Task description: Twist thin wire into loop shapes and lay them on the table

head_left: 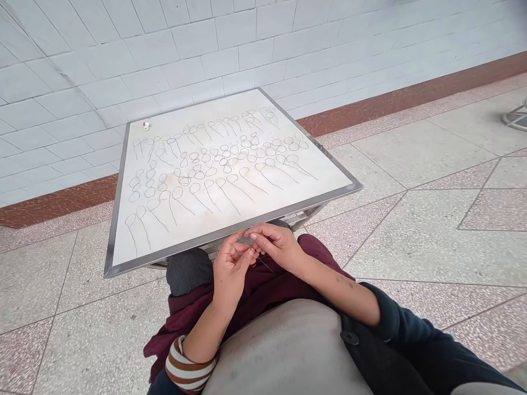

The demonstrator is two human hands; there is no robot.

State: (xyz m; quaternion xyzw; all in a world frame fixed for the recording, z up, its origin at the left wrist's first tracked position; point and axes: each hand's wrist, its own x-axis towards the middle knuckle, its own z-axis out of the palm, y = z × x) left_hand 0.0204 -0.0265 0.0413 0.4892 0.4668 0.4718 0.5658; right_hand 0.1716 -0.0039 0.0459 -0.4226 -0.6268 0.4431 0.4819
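Above my lap, just off the table's near edge, both hands come together on a thin dark wire [265,264]. My left hand [231,264] pinches it between thumb and fingers. From the other side, my right hand [280,247] is closed on it too, its thumb and fingertips almost touching the left ones. The wire's free end sticks out below the fingers towards the right; the part between the fingertips is mostly hidden. Rows of similar wire pieces [198,196] lie on the table, many with a round loop and a straight tail, others as small loops.
The white table [123,241] has a grey metal rim and stands against a white tiled wall [193,41]. A small white and red object [147,126] sits in its far left corner. Part of a metal stool [514,118] shows at the far right on the speckled floor.
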